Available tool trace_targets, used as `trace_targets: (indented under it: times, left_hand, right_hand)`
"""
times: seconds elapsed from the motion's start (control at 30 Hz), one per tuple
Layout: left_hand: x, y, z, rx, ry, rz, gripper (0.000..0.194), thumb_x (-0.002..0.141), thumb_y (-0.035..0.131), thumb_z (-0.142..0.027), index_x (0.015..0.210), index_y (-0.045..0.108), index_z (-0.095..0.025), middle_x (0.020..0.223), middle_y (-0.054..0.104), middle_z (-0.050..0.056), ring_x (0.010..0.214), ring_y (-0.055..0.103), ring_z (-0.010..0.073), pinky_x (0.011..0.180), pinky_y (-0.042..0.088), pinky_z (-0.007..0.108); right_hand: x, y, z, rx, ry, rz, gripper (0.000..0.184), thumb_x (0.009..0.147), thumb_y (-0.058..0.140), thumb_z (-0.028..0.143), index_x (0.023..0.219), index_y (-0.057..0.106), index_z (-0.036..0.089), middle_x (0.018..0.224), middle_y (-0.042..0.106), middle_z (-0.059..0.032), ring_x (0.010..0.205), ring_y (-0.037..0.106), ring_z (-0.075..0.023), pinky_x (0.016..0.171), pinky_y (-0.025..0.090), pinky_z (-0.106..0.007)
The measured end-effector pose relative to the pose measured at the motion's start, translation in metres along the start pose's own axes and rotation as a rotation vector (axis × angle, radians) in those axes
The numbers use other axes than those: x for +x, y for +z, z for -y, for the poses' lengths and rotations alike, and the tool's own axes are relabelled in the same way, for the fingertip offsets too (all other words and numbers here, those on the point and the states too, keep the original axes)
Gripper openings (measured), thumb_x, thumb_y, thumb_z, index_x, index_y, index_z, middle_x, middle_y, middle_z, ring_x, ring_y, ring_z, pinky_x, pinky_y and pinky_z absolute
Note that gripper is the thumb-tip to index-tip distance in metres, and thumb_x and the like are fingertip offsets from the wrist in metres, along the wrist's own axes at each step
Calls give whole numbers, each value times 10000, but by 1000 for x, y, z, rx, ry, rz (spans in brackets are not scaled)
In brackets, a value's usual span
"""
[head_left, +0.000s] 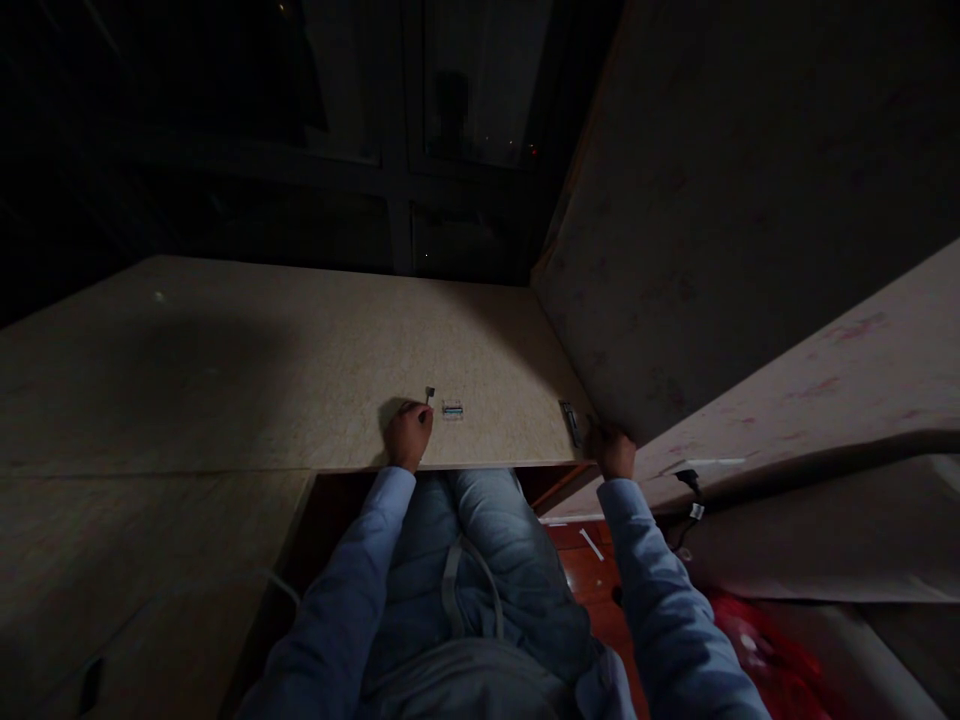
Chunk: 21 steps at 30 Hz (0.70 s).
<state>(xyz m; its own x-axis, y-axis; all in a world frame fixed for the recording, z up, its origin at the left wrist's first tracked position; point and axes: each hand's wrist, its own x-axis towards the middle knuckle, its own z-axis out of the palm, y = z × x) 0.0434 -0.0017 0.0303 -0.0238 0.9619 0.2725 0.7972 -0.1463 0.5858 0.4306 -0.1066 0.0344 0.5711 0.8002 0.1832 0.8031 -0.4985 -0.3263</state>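
My left hand (409, 436) is closed near the front edge of the tabletop. From its fingers rises a small light-stemmed piece with a dark square head (430, 392); its exact kind is unclear. Just right of it lies a small clear pack with a blue strip (452, 410). Over at the right end of the tabletop, my right hand (613, 452) is closed beside the wall. Next to its fingertips lies a narrow dark object with a metallic sheen (570, 423). Shadow hides what the right fingers hold, if anything.
The pale tabletop (300, 370) runs to a dark window (480, 110) at the back. A patterned wall (750, 200) bounds the right side. A black plug with cable (688, 480) hangs there. Below is a reddish floor (600, 570) with a red bag (772, 640).
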Motion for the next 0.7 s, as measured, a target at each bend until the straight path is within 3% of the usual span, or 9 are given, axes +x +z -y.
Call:
trace_targets:
  times: [0.7]
  left_hand:
    - [-1, 1, -5, 17, -30, -18, 233, 888, 573, -264, 1006, 770, -222, 1089, 749, 96, 939, 685, 242, 762, 480, 321]
  right_hand:
    - [-12, 10, -15, 194, -118, -69, 505, 861, 423, 430, 1046, 752, 93, 964, 752, -200, 871, 662, -290, 751, 488, -353]
